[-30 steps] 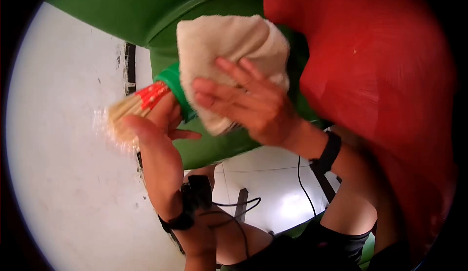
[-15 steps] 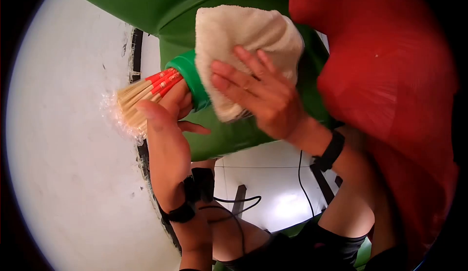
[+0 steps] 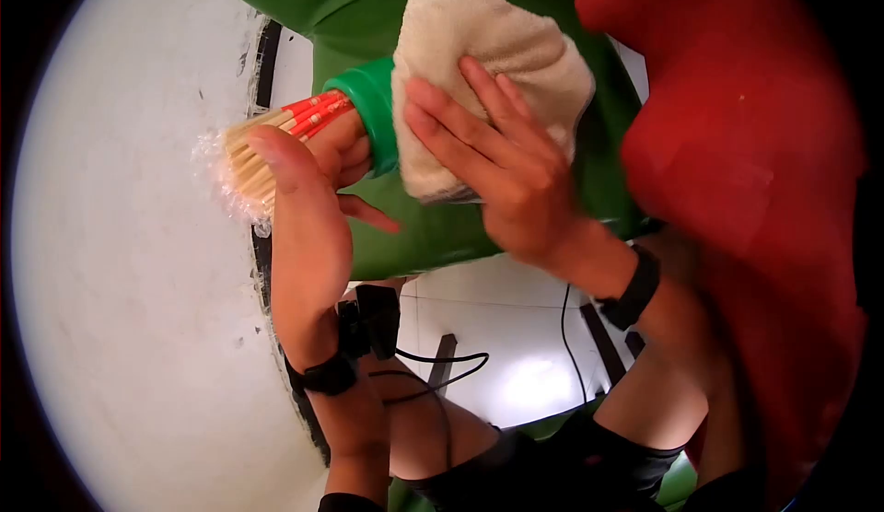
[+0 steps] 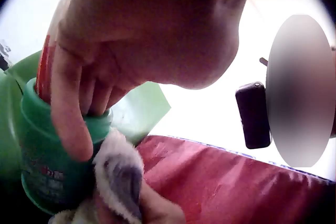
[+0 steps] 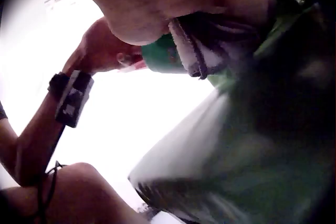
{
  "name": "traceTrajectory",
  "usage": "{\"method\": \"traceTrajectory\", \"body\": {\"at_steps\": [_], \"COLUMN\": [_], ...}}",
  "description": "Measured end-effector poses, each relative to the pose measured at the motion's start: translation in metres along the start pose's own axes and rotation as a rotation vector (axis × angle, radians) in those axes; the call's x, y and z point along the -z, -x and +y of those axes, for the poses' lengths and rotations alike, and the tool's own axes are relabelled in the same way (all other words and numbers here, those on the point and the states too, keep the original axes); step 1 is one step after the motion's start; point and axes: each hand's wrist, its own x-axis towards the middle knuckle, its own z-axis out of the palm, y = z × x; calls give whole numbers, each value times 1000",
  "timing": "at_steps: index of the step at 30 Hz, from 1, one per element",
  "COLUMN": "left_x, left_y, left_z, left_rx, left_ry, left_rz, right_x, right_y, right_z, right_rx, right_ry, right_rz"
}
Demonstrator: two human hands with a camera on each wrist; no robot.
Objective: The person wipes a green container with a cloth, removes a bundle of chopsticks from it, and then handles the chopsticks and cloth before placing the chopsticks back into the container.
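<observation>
A green plastic jar [image 3: 364,107] lies tilted above a green chair seat, its mouth toward the left. Chopsticks [image 3: 293,130], pale with red printed parts, stick out of it, their far ends in clear plastic. My left hand [image 3: 308,199] grips the jar at its mouth, several fingers inside beside the chopsticks and one finger outside along the wall, as the left wrist view shows. A cream towel [image 3: 460,29] covers the rest of the jar. My right hand [image 3: 516,162] holds the towel against the jar, fingers spread over the top, the thumb hidden in the head view.
The green chair [image 3: 442,236] is under the hands, with its backrest beyond. Red covering [image 3: 727,144] hangs at the right. A white surface [image 3: 138,236] fills the left. A black cable [image 3: 460,360] runs from the left wrist camera past the legs.
The jar, towel and both hands appear higher and further right in the head view, along with the chair, as the view shifts. Both hands keep their hold.
</observation>
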Motion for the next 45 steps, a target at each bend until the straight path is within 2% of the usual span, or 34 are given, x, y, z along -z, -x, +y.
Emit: {"method": "traceTrajectory", "body": {"at_steps": [3, 4, 7, 8, 11, 14, 17, 18, 21, 22, 26, 30, 33, 35, 36, 39, 40, 42, 45], "left_x": [3, 3, -3, -6, -14, -11, -4, -4, -7, -8, -10, -6, -3, -8, -3, -4, -5, -3, -4], "left_y": [0, 0, 2, 2, 0, 0, -3, -3, -1, 0, 1, 0, 2, 5, 5, 2, 3, 2, 2], "left_z": [-3, -3, -2, 3, 11, 10, 3, 1, 2, 4, 9, 2, -2, -2, 4, 6, 5, 3, 1], "left_rx": [-52, -64, -97, -115, -107, -35, -6, -10, -44, -55, -64, -34, -90, -146, -185, -183, -108, -88, -112], "left_ry": [35, 31, -5, -38, -75, -71, -54, -47, -48, -54, -96, -45, -67, -109, -242, -85, -7, -59, -98], "left_rz": [-11, 1, 33, 24, 38, 33, 38, 57, 88, 92, 29, 13, -6, -8, -87, -67, -52, -51, -32], "right_x": [14, 13, 12, 8, 0, 2, 12, 16, 16, 13, 9, 10, 21, 18, 16, 16, 17, 18, 27], "right_y": [16, 19, 2, -6, -24, -8, 15, 16, 5, -1, -22, 9, 5, -9, -15, -25, -22, -6, 4], "right_z": [27, 41, 46, 42, -2, -6, 30, 39, 40, 34, -12, 30, 46, 40, 32, -11, -7, 7, 50], "right_rx": [82, 56, -218, -213, -236, -91, 75, 35, -169, -229, -194, 63, -50, -200, -280, -193, -124, 4, -25], "right_ry": [228, 275, 17, -248, -250, -167, 226, 242, 113, -85, -300, 170, 264, 59, -53, -207, -160, -67, 220], "right_rz": [-105, -80, -25, -1, 54, 22, -95, -129, -92, -69, 6, -73, -58, -6, 11, -39, -76, -158, -159]}}
